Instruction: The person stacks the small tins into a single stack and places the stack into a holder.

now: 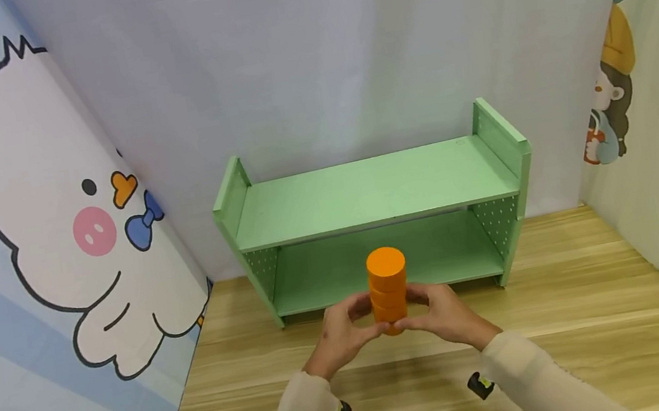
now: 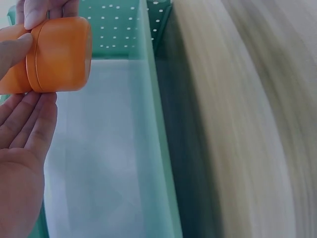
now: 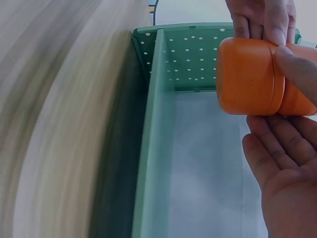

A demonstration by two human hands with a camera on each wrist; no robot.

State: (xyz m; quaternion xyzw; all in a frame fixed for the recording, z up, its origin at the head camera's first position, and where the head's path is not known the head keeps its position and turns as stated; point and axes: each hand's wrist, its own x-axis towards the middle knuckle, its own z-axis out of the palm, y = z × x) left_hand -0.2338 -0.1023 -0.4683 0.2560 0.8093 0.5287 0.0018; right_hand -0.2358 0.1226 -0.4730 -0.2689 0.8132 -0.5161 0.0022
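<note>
A stack of orange cylinders (image 1: 389, 289) stands upright between both hands, in front of the green shelf. Its flat round top faces up, and grooves divide its side into sections. My left hand (image 1: 343, 331) grips the lower part from the left, thumb on the near side and fingers around the far side. From the right, my right hand (image 1: 448, 312) holds it the same way, the two thumbs almost meeting. Sideways in the left wrist view, the orange stack (image 2: 62, 54) shows a rounded end; the right wrist view also shows the stack (image 3: 250, 77) between the fingers.
Behind the hands stands a green two-level shelf (image 1: 378, 191) with perforated side panels, on a wood-grain table (image 1: 254, 387). A light curtain (image 1: 345, 54) hangs behind it. Printed cloths with a white cartoon bird (image 1: 43, 170) and a small cartoon figure (image 1: 604, 100) flank the table.
</note>
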